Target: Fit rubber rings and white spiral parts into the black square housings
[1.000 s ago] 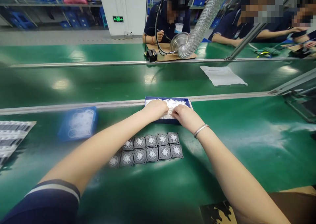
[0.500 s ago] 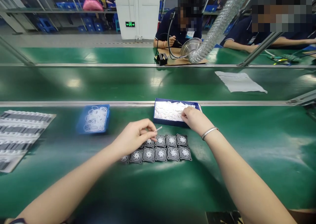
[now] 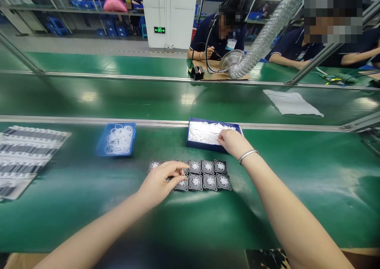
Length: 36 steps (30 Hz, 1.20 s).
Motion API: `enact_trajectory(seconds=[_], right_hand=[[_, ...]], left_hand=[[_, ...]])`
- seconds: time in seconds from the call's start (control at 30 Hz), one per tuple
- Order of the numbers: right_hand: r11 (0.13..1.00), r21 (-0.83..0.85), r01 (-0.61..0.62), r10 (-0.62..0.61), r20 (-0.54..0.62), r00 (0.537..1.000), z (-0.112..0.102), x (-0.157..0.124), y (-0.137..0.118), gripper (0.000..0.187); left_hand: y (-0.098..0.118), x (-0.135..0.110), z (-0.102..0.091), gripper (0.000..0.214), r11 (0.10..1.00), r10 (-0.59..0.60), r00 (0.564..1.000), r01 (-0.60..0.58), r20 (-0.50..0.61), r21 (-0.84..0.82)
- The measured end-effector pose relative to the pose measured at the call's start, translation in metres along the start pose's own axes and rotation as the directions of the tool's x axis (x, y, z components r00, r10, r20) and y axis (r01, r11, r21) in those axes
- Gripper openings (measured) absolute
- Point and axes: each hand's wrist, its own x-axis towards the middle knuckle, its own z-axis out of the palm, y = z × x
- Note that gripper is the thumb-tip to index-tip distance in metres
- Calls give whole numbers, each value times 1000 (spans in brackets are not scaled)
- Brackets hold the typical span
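Observation:
My left hand (image 3: pixel 162 180) hovers over two rows of small black square fans (image 3: pixel 195 181) with white swirled centres. Between its thumb and fingertips is a short thin white strip (image 3: pixel 182 172), mostly hidden by the fingers. Some fans at the left of the rows are covered by this hand. My right hand (image 3: pixel 231 140), with a silver bangle at the wrist, reaches into a dark blue box (image 3: pixel 202 146) full of thin white strips (image 3: pixel 203 132). Its fingers are pinched together at the pile, and whatever lies between them cannot be made out.
Left of the box stands a blue tray (image 3: pixel 101 148) of white loops (image 3: pixel 119 139). A board with grey and white rows (image 3: pixel 29 154) lies at far left. Beyond the metal rail (image 3: pixel 148 122) is a white sheet (image 3: pixel 293 102). Co-workers sit across, near a silver duct (image 3: pixel 267 35).
My left hand has turned and dropped slightly, bringing the white strip from slanted to nearly upright. My right hand stays at the box. The whole view has shifted a little.

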Motion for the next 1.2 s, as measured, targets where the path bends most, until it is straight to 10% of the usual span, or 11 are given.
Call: enact_trajectory(seconds=[0.37, 0.57, 0.9, 1.2], right_hand=[[940, 336, 60, 30, -255, 966, -18, -32, -7, 18], [731, 647, 215, -164, -140, 977, -24, -93, -58, 16], [729, 557, 398, -292, -273, 917, 9, -121, -80, 16], [804, 426, 415, -251, -388, 887, -5, -112, -70, 24]], left_hand=[[-11, -5, 5, 16, 919, 260, 965, -242, -17, 312], [-10, -6, 4, 24, 890, 366, 931, -350, -1, 291], [-12, -9, 4, 24, 875, 343, 938, -337, 47, 348], [17, 28, -26, 25, 892, 328, 944, -305, -14, 332]])
